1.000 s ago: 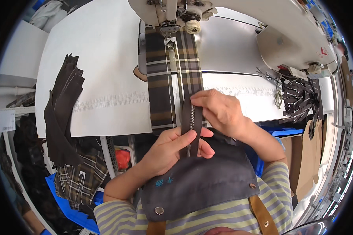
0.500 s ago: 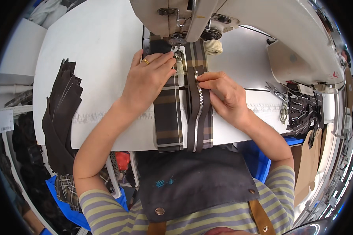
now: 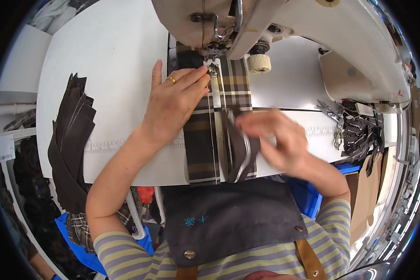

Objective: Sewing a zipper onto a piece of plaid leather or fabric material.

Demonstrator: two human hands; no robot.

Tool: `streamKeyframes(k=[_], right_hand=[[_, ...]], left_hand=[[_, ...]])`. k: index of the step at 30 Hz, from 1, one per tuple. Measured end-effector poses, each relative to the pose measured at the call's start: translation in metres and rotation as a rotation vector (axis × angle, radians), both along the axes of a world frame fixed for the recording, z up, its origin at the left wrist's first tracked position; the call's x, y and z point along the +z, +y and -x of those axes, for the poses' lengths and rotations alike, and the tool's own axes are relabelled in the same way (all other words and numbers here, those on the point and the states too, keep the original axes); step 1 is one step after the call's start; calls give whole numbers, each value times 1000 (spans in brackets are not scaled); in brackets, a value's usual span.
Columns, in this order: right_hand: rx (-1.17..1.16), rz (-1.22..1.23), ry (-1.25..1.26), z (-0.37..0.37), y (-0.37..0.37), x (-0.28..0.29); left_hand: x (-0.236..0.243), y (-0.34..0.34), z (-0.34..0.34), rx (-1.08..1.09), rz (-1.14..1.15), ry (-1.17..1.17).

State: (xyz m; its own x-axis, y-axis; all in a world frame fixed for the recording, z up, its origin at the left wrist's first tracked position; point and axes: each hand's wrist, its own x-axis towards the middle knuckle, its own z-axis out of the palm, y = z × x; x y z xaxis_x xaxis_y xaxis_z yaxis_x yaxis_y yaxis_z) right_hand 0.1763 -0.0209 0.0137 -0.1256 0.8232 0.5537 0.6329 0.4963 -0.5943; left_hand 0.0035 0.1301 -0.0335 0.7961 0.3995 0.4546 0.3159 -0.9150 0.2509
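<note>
My left hand (image 3: 175, 100) lies flat, fingers stretched out and thumb apart, on the plaid fabric (image 3: 203, 144) just in front of the sewing machine's presser foot (image 3: 212, 63). Close to its fingertips is a metal zipper pull (image 3: 215, 93) between white-edged strips. My right hand (image 3: 280, 140), smeared by motion, pinches the upper end of a dark zipper tape (image 3: 242, 156) with silvery teeth. That tape bends over the right part of the plaid fabric, its lower end near the table's front edge. The needle area is partly hidden by the machine head (image 3: 191, 28).
A stack of dark fabric strips (image 3: 70, 140) hangs over the table's left front edge. At the right are scissors (image 3: 330, 112) and a pile of dark zipper pieces (image 3: 361, 133). A ruler scale (image 3: 126, 145) runs across the white table. Blue bins (image 3: 303, 193) stand below.
My right hand has moved right and toward me, drawing the zipper tape's upper end down and bending it. My left hand has barely moved.
</note>
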Motion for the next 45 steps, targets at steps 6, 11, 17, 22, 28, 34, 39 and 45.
streamKeyframes(k=[6, 11, 17, 22, 28, 34, 39, 45], right_hand=[[432, 2, 259, 23, -5, 47], [196, -15, 115, 10, 18, 39], [269, 27, 24, 15, -22, 34], [349, -53, 343, 68, -50, 28], [184, 37, 5, 21, -22, 67], [-6, -136, -109, -6, 55, -3], [-52, -89, -162, -17, 63, -40], [-71, -20, -215, -17, 62, -47]], left_hand=[[0, 13, -3, -57, 13, -59], [-6, 13, -1, -54, -23, -86], [-10, 14, -1, -37, 0, -83], [-13, 14, -2, -38, -24, -96], [-16, 15, -2, -32, 11, -151], [-10, 14, 1, -15, -49, -77], [-9, 13, -2, -28, -98, -111], [-7, 12, -1, -23, -17, -91]])
